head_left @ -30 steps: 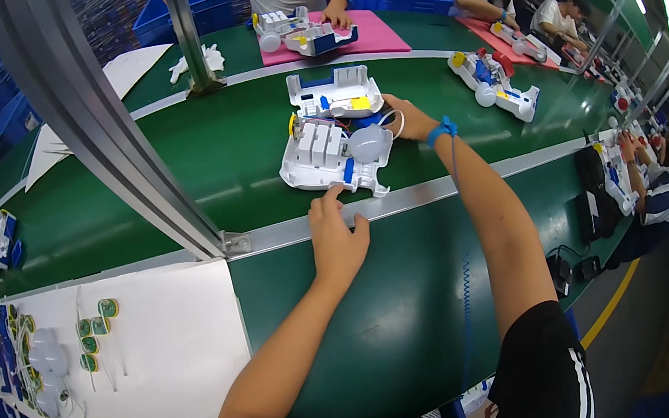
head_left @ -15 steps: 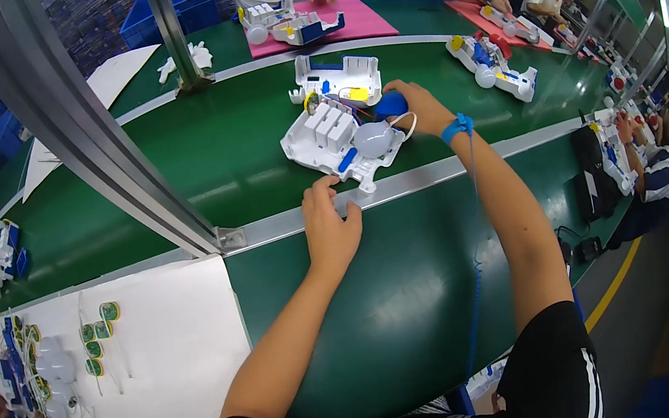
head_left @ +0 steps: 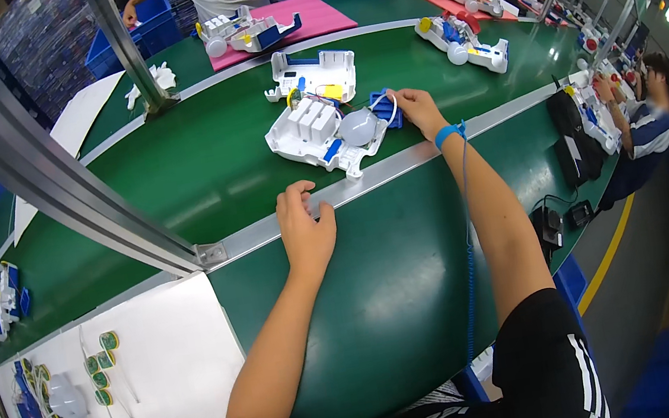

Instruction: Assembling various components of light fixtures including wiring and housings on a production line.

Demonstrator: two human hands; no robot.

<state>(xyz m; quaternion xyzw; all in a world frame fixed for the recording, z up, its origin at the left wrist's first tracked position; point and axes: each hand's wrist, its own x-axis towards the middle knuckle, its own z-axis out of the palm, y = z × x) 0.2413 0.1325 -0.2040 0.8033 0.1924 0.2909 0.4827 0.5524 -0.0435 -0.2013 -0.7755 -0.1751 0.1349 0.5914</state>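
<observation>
Right hand (head_left: pixel 423 114): fingers apparently pinched ribbed blue plastic part (head_left: pixel 382 107) | Position: part sat at right edge of white plastic housing (head_left: pixel 294 147) | Left hand (head_left: pixel 306 231): empty, fingers parted, near side | Step: seemingly part handling; next move called for steady grip

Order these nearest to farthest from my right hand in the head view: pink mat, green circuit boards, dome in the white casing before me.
1. Dome, just left of your right hand.
2. Pink mat, ahead and left, beyond the belt.
3. Green circuit boards, far left on the white sheet.
</observation>
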